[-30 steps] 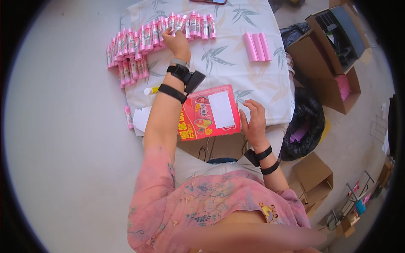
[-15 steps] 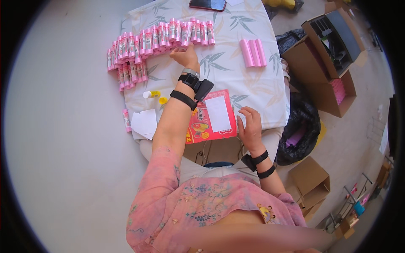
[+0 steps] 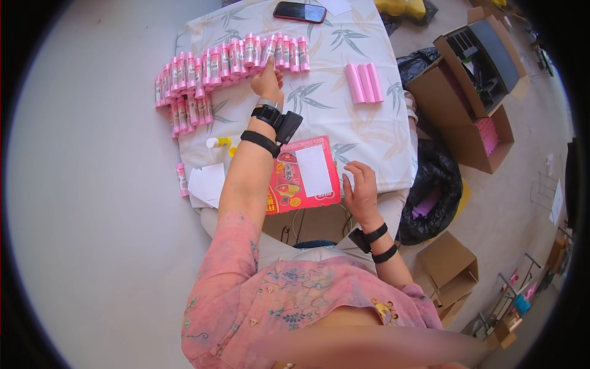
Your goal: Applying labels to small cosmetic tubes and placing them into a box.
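Observation:
At the far left of the table lie several pink plastic rolls with printed labels [image 3: 215, 64], side by side and stacked. My left hand [image 3: 267, 81] reaches to the near side of this row. One finger stretches out against the lower end of a labelled pink roll [image 3: 269, 50]; the other fingers curl loosely, with nothing visible in them. My right hand [image 3: 361, 192] is open with bent fingers, beside the right edge of a red printed package [image 3: 286, 178]. A white paper label [image 3: 314, 171] lies on that package.
A yellow glue stick [image 3: 218, 142], white papers [image 3: 208, 183] and a single labelled roll [image 3: 182, 179] lie at the left. Three plain pink rolls [image 3: 364, 83] lie at the right, a phone [image 3: 300, 11] at the back. Boxes [image 3: 458, 104] and a black bag [image 3: 439, 190] stand beside the table.
The labelled roll at my left hand now lies in line with the row, and that hand's finger points up against it. My right hand stays by the red package. The view has shifted slightly.

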Tool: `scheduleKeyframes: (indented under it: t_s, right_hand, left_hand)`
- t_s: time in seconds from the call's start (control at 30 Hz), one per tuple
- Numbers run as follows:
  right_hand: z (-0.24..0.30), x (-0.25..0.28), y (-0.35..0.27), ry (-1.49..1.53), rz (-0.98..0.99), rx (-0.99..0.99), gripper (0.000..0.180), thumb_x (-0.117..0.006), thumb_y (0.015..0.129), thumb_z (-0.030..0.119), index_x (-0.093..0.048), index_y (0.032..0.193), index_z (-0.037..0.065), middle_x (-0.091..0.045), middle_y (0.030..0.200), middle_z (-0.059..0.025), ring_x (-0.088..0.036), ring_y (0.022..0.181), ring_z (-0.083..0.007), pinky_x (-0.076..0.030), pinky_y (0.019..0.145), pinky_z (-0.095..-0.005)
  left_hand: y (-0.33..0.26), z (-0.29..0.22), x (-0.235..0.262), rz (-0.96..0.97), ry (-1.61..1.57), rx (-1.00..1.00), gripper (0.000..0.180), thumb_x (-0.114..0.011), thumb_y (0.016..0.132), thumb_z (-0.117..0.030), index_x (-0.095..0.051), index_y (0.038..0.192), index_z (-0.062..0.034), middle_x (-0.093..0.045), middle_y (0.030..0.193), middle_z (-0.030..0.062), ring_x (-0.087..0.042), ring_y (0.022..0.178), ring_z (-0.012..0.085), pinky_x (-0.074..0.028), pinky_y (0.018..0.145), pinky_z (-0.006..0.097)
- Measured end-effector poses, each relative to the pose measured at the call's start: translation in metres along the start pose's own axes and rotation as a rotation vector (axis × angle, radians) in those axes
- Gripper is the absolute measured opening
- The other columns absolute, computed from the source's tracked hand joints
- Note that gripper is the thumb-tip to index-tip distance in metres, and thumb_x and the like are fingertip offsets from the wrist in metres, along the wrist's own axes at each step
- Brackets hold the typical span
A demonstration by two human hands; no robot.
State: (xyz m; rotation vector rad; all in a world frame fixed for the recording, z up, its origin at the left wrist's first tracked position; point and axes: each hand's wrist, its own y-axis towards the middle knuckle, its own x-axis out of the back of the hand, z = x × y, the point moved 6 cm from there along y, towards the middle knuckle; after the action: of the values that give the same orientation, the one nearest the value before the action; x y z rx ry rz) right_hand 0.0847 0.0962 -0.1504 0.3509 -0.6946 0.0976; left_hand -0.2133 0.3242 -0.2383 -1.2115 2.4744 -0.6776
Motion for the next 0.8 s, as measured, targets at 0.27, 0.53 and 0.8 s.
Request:
scheduleKeyframes:
  t_s: [0.27, 0.53, 0.8]
  right_hand:
    - [0.001, -0.002, -0.001, 0.003, 0.023, -0.001, 0.031, -0.071, 0.086, -0.001, -0.061, 0.115, 0.003, -0.063, 0.115, -0.0157, -0.06, 0.107, -0.0359, -0.048, 0.093, -0.0449]
    - [-0.006, -0.003, -0.006, 0.005, 0.021, -0.03, 0.032, -0.072, 0.085, 0.0, -0.062, 0.115, 0.003, -0.063, 0.116, -0.0148, -0.06, 0.108, -0.035, -0.048, 0.094, -0.0443]
    - [-0.008, 0.0, -0.003, 0.004, 0.018, -0.028, 0.032, -0.072, 0.083, -0.001, -0.062, 0.114, 0.004, -0.064, 0.115, -0.0147, -0.06, 0.107, -0.035, -0.048, 0.093, -0.0444]
  left_hand:
    - [-0.009, 0.006, -0.004, 0.145, 0.011, -0.034, 0.027, -0.075, 0.094, -0.028, -0.066, 0.091, -0.0033, -0.071, 0.081, 0.0063, -0.067, 0.063, 0.0158, -0.046, 0.053, 0.028]
    - [-0.019, 0.036, -0.026, 0.262, 0.185, -0.064, 0.019, -0.072, 0.092, -0.02, -0.068, 0.09, -0.0021, -0.071, 0.079, 0.0061, -0.069, 0.06, 0.0148, -0.047, 0.05, 0.027]
    - [-0.109, 0.088, -0.096, 0.467, 0.751, -0.647, 0.038, -0.074, 0.076, -0.018, -0.056, 0.104, 0.002, -0.068, 0.086, 0.0187, -0.067, 0.085, 0.0372, -0.053, 0.081, 0.045]
